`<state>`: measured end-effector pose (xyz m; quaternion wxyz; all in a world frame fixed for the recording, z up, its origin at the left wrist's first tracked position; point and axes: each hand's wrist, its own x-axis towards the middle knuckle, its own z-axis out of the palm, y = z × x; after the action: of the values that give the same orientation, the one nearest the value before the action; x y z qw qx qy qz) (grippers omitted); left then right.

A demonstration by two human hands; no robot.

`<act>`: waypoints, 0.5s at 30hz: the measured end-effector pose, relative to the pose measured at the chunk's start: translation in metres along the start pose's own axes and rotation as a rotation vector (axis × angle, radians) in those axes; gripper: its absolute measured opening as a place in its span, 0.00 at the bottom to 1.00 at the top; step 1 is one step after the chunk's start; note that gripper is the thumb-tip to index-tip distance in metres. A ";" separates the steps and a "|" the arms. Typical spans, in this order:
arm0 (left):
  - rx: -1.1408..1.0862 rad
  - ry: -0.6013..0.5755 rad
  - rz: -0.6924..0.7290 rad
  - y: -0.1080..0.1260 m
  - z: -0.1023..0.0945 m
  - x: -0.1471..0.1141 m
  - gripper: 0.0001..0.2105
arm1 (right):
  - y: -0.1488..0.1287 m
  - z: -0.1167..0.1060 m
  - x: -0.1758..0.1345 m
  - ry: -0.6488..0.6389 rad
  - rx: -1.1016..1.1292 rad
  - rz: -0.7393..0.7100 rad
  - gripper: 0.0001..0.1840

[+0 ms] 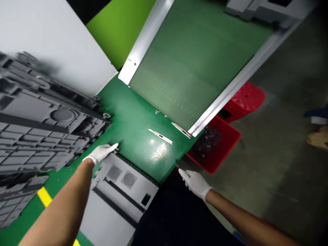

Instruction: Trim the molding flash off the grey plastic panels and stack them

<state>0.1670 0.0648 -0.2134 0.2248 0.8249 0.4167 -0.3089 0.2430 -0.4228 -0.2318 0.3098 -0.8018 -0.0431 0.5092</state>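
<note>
My left hand [104, 153], in a white glove, is at the far corner of a grey plastic panel [120, 193]. Its fingers are pressed together on the panel's edge. The panel has two perforated patches and lies on the green tabletop [138, 150]. My right hand [196, 182], also gloved, is past the table's right edge, curled with thumb and forefinger together. A small dark tip shows at its fingertips, too blurred to name. Two slim pale tool-like pieces, one [161, 136] on the tabletop and the other [181, 130] by the conveyor's end, lie beyond my hands.
A green conveyor belt [194, 61] with metal rails comes down to the table. Stacked grey plastic panels [51, 126] stand at left. Below the right edge are a red bin [228, 147] holding clear bits and a red stool [249, 99]. A white board [58, 37] rises behind.
</note>
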 end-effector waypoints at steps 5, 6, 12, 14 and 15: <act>0.151 -0.101 -0.006 0.019 0.019 0.020 0.29 | -0.062 0.025 0.010 -0.050 -0.158 -0.124 0.31; 0.145 -0.108 0.023 0.019 0.021 0.021 0.28 | -0.077 0.034 0.014 -0.065 -0.200 -0.152 0.31; -0.074 -0.200 0.265 0.000 0.025 0.018 0.26 | -0.166 0.102 0.055 -0.192 -0.397 -0.312 0.39; -0.139 -0.233 0.293 -0.007 0.026 0.021 0.26 | -0.189 0.123 0.069 -0.227 -0.446 -0.319 0.40; -0.167 -0.248 0.302 -0.009 0.026 0.022 0.26 | -0.197 0.133 0.075 -0.232 -0.466 -0.316 0.40</act>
<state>0.1614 0.0659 -0.2480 0.3856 0.8122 0.2816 -0.3351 0.2153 -0.1750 -0.2229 0.1859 -0.7712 -0.3178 0.5193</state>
